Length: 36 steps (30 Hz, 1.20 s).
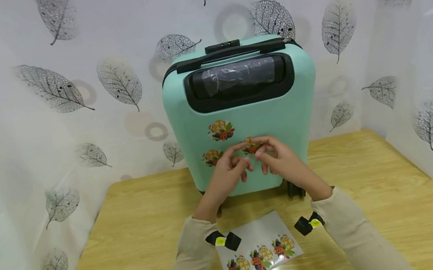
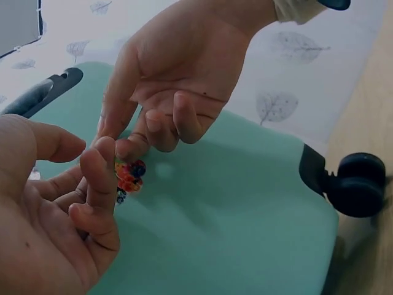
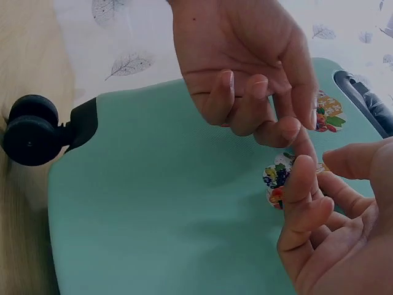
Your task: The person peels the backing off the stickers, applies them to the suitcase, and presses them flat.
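While the left hand [image 1: 228,171] and right hand [image 1: 282,158], grasping nothing, touch the sticker [image 1: 250,149] on the suitcase [image 1: 265,119] near mid-frame, sticking it down seems underway, next probably needing even pressure.

Left forearm [image 1: 187,269] and right forearm [image 1: 358,235] reach forward, both slanting inward. My left hand [image 1: 228,171] and right hand [image 1: 283,159] sit close together, wrists wider apart than fingertips. Index fingers [image 1: 265,138] stretched out, aimed toward each other. My other fingers bent loosely beneath. Palms of both hands visible from wrist views, backs from head view.
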### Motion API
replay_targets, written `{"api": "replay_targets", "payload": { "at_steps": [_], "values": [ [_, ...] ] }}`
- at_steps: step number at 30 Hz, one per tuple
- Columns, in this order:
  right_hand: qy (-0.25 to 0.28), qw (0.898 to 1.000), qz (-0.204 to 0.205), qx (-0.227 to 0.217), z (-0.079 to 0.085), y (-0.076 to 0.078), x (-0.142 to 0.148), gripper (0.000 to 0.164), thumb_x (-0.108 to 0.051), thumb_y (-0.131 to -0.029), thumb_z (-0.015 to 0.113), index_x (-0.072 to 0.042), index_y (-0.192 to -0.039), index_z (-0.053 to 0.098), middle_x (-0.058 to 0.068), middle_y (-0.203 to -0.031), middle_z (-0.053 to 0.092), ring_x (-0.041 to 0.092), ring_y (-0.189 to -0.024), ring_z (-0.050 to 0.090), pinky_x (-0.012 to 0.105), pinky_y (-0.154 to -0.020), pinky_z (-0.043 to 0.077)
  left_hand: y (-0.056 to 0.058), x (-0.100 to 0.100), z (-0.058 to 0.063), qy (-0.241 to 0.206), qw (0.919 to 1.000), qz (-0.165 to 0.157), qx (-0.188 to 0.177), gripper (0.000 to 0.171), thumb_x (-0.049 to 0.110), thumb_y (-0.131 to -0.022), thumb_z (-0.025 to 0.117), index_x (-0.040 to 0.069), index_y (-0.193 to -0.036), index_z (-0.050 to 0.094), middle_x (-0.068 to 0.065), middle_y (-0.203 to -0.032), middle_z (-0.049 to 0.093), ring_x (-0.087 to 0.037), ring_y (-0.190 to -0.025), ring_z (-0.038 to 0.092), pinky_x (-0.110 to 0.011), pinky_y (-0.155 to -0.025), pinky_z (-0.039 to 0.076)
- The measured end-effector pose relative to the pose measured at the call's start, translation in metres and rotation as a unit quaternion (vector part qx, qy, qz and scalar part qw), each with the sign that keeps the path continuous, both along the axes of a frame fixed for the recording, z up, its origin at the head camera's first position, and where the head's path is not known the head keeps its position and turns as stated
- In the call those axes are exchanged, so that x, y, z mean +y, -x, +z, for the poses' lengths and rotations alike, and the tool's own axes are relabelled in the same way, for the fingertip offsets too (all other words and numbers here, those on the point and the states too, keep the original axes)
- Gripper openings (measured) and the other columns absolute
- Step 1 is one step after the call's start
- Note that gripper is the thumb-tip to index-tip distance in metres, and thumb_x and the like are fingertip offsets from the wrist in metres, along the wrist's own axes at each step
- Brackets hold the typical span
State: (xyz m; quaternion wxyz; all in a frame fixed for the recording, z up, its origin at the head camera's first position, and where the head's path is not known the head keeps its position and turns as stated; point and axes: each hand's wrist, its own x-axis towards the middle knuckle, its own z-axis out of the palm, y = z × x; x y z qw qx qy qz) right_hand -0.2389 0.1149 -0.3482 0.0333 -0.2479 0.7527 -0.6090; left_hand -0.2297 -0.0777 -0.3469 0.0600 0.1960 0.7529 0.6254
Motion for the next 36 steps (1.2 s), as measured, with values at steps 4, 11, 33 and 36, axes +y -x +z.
{"api": "replay_targets", "payload": {
  "at_steps": [4, 11, 33, 36],
  "values": [
    [0.0, 1.0, 0.002, -0.014, -0.007, 0.001, 0.002, 0.041, -0.019, -0.102, 0.046, -0.005, -0.141, 0.04, 0.024, -0.105, 0.055, 0.019, -0.061, 0.056, 0.026, -0.05, 0.04, 0.001, -0.003, -0.008, -0.009, 0.9995, -0.006, -0.029, 0.041, 0.018, -0.102, 0.047, 0.019, -0.142, 0.043, -0.006, -0.085, 0.064, -0.012, -0.059, 0.052, -0.027, -0.06, 0.043],
    [-0.004, 0.999, 0.005, -0.043, -0.023, 0.0, 0.006, 0.041, -0.019, -0.102, 0.045, -0.011, -0.141, 0.04, 0.023, -0.105, 0.057, 0.017, -0.062, 0.056, 0.026, -0.048, 0.04, 0.002, -0.006, -0.025, -0.007, 0.9991, -0.012, -0.04, 0.039, 0.021, -0.101, 0.05, 0.02, -0.141, 0.045, 0.0, -0.082, 0.063, -0.016, -0.059, 0.052, -0.024, -0.056, 0.04],
    [0.029, 0.999, 0.027, -0.027, 0.005, 0.002, 0.0, 0.041, -0.018, -0.102, 0.043, -0.006, -0.141, 0.039, 0.006, -0.094, 0.061, 0.011, -0.059, 0.057, 0.024, -0.05, 0.04, 0.006, -0.006, 0.013, -0.001, 0.9999, -0.015, 0.003, 0.038, 0.019, -0.102, 0.048, 0.014, -0.14, 0.047, -0.003, -0.082, 0.064, -0.011, -0.056, 0.052, -0.025, -0.054, 0.039],
    [0.035, 0.999, 0.025, -0.03, 0.006, 0.003, 0.003, 0.041, -0.018, -0.102, 0.044, -0.005, -0.141, 0.039, 0.004, -0.093, 0.061, 0.011, -0.057, 0.057, 0.024, -0.049, 0.04, 0.006, -0.007, 0.013, -0.005, 0.9998, -0.019, -0.004, 0.039, 0.019, -0.102, 0.048, 0.016, -0.141, 0.046, 0.002, -0.082, 0.063, -0.011, -0.057, 0.052, -0.024, -0.056, 0.039]
  ]
}}
